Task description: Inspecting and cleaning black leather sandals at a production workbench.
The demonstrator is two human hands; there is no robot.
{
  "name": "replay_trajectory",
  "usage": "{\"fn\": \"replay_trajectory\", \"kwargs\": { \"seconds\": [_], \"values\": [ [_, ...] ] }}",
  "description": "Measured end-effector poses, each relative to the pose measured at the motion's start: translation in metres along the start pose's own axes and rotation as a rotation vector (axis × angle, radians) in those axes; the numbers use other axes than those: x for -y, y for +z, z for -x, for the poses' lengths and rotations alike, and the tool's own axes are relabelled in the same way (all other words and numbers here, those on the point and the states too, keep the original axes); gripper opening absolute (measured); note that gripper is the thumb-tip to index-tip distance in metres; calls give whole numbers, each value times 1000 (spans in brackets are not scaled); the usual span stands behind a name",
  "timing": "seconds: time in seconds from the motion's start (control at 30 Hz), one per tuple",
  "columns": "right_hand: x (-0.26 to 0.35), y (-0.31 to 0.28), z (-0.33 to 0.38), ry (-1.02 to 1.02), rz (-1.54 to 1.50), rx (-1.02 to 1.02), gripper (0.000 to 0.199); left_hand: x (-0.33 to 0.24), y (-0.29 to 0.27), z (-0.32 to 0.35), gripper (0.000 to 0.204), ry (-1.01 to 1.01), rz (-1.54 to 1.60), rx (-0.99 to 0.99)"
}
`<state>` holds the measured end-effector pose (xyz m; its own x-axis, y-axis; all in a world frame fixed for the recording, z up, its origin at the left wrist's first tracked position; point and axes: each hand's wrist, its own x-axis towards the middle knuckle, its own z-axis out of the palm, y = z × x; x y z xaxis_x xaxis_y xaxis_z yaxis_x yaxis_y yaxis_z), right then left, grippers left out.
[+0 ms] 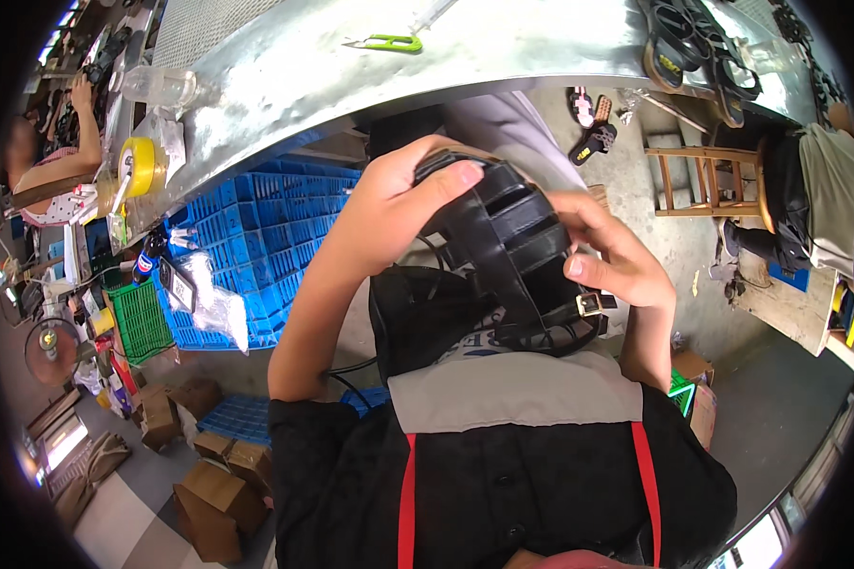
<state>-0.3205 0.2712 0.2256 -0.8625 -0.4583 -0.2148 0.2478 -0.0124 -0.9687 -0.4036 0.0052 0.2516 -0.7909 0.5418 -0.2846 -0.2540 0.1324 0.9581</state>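
I hold a black strappy sandal (512, 247) in front of my chest, below the edge of a metal worktable (370, 57). My left hand (399, 190) grips its upper end, thumb laid across the top. My right hand (607, 251) pinches the straps on the right side, just above a small gold buckle (589, 303). A black bag or cloth (417, 318) with more straps lies on my lap under the sandal.
Green thread snips (389, 43) and a clear plastic bottle (161, 87) lie on the table, with black sandals (697, 52) at its far right. Blue crates (256, 237) stand under it. Cardboard boxes (209, 484) sit on the floor. Other people sit at left (52, 152) and right (826, 190); a wooden stool (707, 180) stands nearby.
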Motion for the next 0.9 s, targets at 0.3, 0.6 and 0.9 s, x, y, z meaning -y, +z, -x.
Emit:
{"fn": "replay_trajectory", "kwargs": {
  "seconds": [0.3, 0.6, 0.9],
  "values": [
    [-9, -4, 8, 55, -82, 90, 50, 3, 9, -4, 28, -8, 42, 5],
    [17, -10, -59, 49, -18, 106, 47, 11, 4, -22, 31, 106, -35, 120],
    [-11, -10, -99, 152, 212, -286, 31, 45, -8, -61, 39, -333, 503, 15]
  ]
}}
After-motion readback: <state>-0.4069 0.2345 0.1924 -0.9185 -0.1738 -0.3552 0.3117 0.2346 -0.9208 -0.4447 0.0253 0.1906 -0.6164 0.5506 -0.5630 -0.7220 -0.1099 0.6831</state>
